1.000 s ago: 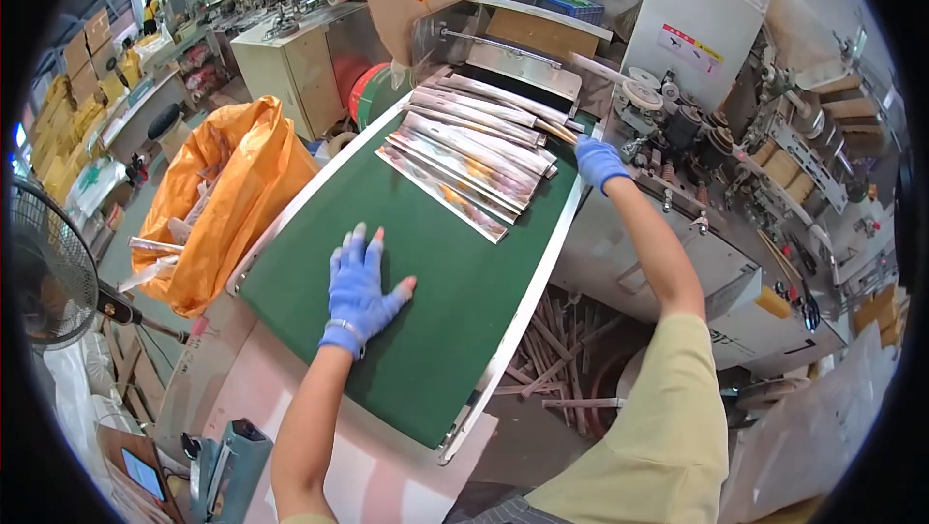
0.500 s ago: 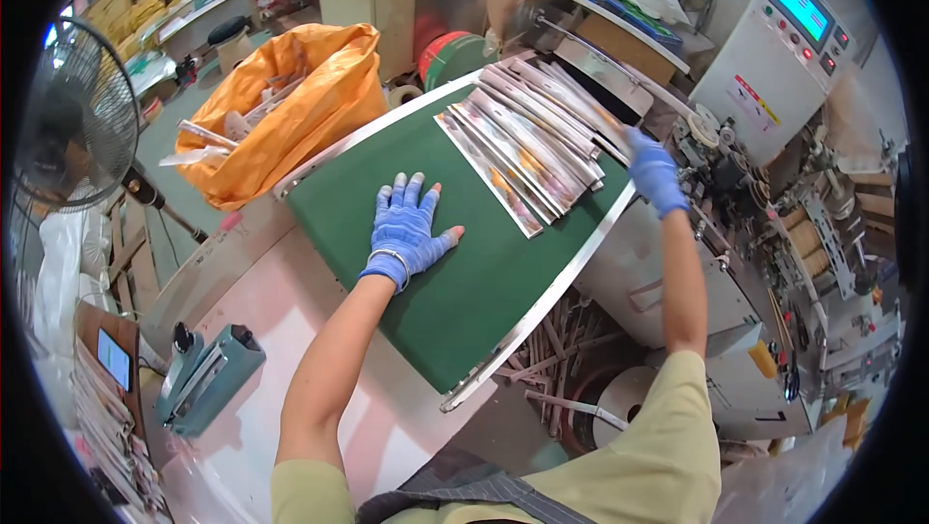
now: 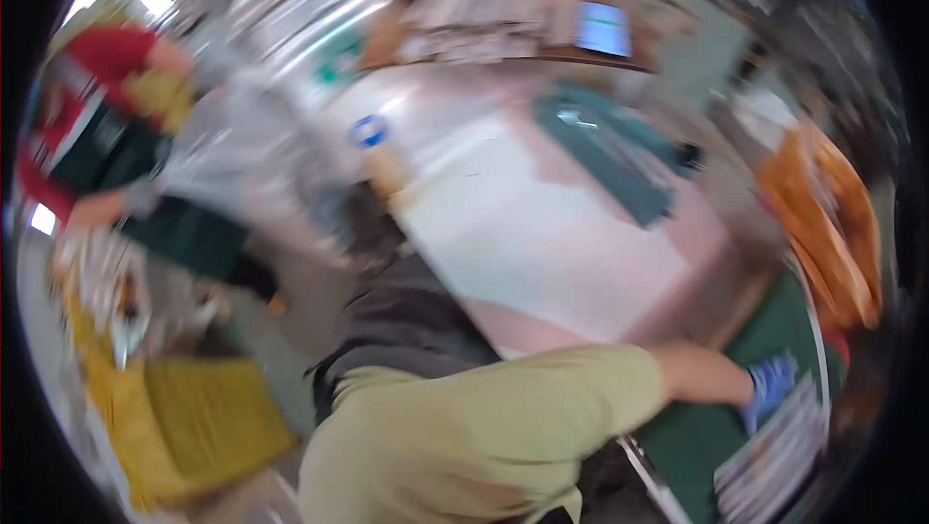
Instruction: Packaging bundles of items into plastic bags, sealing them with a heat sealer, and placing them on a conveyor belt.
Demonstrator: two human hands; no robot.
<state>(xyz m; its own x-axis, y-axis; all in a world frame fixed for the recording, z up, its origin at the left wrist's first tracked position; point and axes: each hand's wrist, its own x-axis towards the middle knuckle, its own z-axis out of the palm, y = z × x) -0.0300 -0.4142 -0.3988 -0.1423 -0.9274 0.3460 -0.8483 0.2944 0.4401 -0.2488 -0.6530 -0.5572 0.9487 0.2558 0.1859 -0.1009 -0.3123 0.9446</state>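
We've only got 1 blurry view here, the whole frame is smeared, so take this with some salt. The 1 hand we can make out is the blue-gloved hand (image 3: 771, 387) at the lower right, at the end of an arm in a yellow-green sleeve (image 3: 523, 408). Going by how that arm crosses the frame we'd call it our right, but we can't be sure. It sits at the upper edge of the stack of flat packets (image 3: 779, 461), touching or just over it. Whether the fingers are spread flat or curled around an edge, we can't tell. The other hand isn't in view at all.

The packets lie on the green mat (image 3: 697, 432) in the lower right corner, fanned in a loose overlapping pile. Our guess on handling: thin, light, glossy sleeves like these look bendy and slippery against each other, so a pile would slide apart if pinched at 1 corner. Taking them from the long edges, or pressing flat from the top and squaring them up, seems the safer hold. They don't look fragile, just prone to creasing.

Further out there's an orange bag (image 3: 832, 224) just past the mat, and a pale pink tabletop (image 3: 581, 253) with a dark teal object (image 3: 610, 151) lying on it.
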